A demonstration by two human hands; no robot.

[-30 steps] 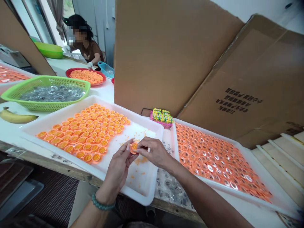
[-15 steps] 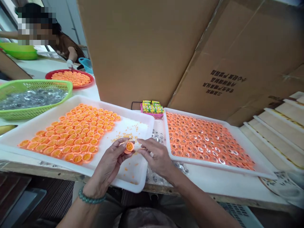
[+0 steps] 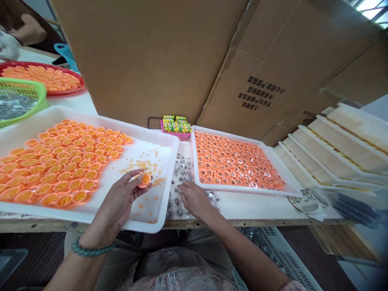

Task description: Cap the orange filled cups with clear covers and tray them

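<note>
My left hand (image 3: pixel 121 198) grips a small orange plastic cup (image 3: pixel 146 179) between thumb and fingers, its round opening facing up. It hovers over the right part of a white tray (image 3: pixel 121 222), where small yellow-orange bits (image 3: pixel 142 165) are scattered. Rows of similar orange cups (image 3: pixel 63 165) with orange contents fill the left of that tray. My right hand (image 3: pixel 195 201) is over several small clear plastic pieces (image 3: pixel 182 167) in the gap between two trays. Its fingers are curled and pressed together; whatever they hold is hidden.
At right, a second white tray (image 3: pixel 242 191) holds orange pieces with shiny clear tops. A pink basket (image 3: pixel 182 136) of small yellow-green packs stands before tall cardboard (image 3: pixel 145 60). A green basket (image 3: pixel 42 97) and a red tray (image 3: pixel 80 83) are at left, near another person's gloved hand (image 3: pixel 9 47).
My right hand has moved away from the orange cup, to the clear pieces between the trays. My left hand still holds the cup. The view has shifted to the right.
</note>
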